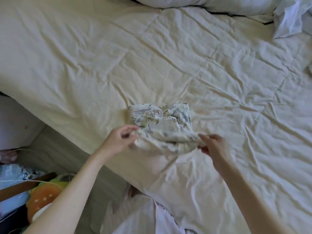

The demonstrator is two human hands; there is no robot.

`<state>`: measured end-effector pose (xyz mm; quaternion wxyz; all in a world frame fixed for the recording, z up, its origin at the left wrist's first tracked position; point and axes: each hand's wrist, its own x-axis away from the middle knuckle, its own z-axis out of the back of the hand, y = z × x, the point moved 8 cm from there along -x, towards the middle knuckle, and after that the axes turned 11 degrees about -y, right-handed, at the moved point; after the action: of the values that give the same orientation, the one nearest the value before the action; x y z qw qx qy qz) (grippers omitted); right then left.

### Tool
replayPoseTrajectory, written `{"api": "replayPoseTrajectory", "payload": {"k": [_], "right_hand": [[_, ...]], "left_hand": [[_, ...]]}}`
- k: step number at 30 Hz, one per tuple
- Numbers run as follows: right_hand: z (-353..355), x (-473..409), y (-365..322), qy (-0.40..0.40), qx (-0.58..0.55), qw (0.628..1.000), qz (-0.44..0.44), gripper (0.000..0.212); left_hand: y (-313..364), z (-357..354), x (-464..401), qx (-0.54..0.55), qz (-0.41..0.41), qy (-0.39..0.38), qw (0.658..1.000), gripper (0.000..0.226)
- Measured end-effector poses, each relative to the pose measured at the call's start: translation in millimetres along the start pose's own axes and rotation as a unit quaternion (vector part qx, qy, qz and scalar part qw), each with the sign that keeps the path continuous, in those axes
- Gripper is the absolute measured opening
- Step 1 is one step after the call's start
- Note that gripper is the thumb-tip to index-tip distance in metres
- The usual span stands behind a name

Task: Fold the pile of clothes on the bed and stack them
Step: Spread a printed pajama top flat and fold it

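Far left, lower corner: clutter on the floor beside the bed; a brown wooden slat [25,186], an orange-and-green flower-shaped cushion [45,198], pale blue plastic bag w/ print [15,173]; white furniture edge [15,122] above them. The wide bed w/ wrinkled cream sheet [84,56] fills most of the view, its corner pointing toward the person.

Left hand [118,141] comes in from bottom left, bare forearm; its fingers [130,130] are curled, pinching the near-left edge of the small white printed cloth garment w/ dark blue line drawings [160,120]; that edge is lifted a bit off the sheet and motion-blurred. The garment's far part lies flat on the bed, near the bed's corner, roughly mid-frame, folded into a compact rectangle.

Right hand [212,146] pinches the near-right edge of the same garment, fingers [205,138] curled on the fabric; blurred, so exact finger placement can't be told.

Bottom centre: person's pale lilac top [152,217]. Top right: white rumpled pillow or duvet [219,4]; crumpled white-bluish fabric [287,19] at the far right corner.
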<state>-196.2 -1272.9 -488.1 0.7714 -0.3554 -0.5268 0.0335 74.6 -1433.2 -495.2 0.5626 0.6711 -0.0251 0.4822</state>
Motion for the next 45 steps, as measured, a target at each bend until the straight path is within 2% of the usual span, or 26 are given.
{"api": "replayPoseTrajectory", "payload": {"k": [3,4,6,7,9,11,12,15,17,18,21,23,26,27,29,33,37,42,45], "right_hand": [[-15,-32,-45,0.020,-0.045,0.998,0.045,0.020],[-20,-41,-56,0.028,-0.025,0.997,0.063,0.019],[-37,-53,-70,0.033,0.120,0.985,0.123,0.037],[-51,-56,-74,0.018,0.224,0.959,0.169,0.043],[-87,-58,-60,-0.047,0.398,0.885,0.238,0.048],[-112,-62,-24,-0.102,0.502,0.826,0.234,0.053],[-116,-64,-7,-0.108,0.533,0.810,0.217,0.056],[-119,-67,20,-0.104,0.557,0.799,0.201,0.059],[-120,-67,14,-0.111,0.519,0.817,0.226,0.054],[-117,-66,5,-0.103,0.468,0.843,0.244,0.048],[-83,-68,-20,0.010,0.307,0.915,0.260,0.026],[-60,-79,-20,0.059,0.259,0.945,0.193,0.032],[-44,-106,2,0.012,0.124,0.992,-0.006,0.055],[-43,-111,5,-0.014,0.101,0.994,-0.049,0.052],[-44,-120,6,-0.071,0.079,0.989,-0.104,0.032],[-47,-122,4,-0.120,0.035,0.977,-0.172,0.016],[-47,-108,-6,-0.137,0.007,0.977,-0.162,0.010],[-33,-55,-19,-0.194,-0.019,0.968,-0.158,0.014],[-18,-12,-28,-0.201,-0.033,0.969,-0.138,0.020]], "left_hand": [[23,29,-28,0.087,-0.030,0.108,0.990,0.005],[22,32,-37,0.107,-0.020,0.126,0.986,0.016],[14,30,-54,0.095,0.023,0.132,0.986,0.035],[8,26,-61,0.064,0.045,0.125,0.989,0.040],[-9,13,-68,-0.006,0.085,0.104,0.991,0.040],[-28,4,-65,-0.067,0.116,0.103,0.986,0.036],[-38,1,-62,-0.092,0.128,0.109,0.982,0.035],[-62,-7,-48,-0.094,0.149,0.129,0.976,0.031],[-70,-5,-45,-0.038,0.165,0.156,0.973,0.035],[-70,-2,-46,-0.022,0.167,0.167,0.972,0.039],[-62,10,-55,-0.026,0.144,0.187,0.971,0.047],[-61,16,-60,-0.025,0.144,0.189,0.971,0.048],[-70,15,-66,0.068,0.159,0.168,0.970,0.042],[-71,13,-69,0.117,0.161,0.161,0.967,0.038],[-71,9,-75,0.188,0.164,0.143,0.958,0.030],[-64,7,-80,0.229,0.164,0.107,0.954,0.016],[-48,9,-64,0.212,0.139,0.117,0.960,0.016],[-22,5,-12,0.221,0.130,0.109,0.960,0.020],[-3,2,24,0.226,0.128,0.091,0.961,0.024]]}}
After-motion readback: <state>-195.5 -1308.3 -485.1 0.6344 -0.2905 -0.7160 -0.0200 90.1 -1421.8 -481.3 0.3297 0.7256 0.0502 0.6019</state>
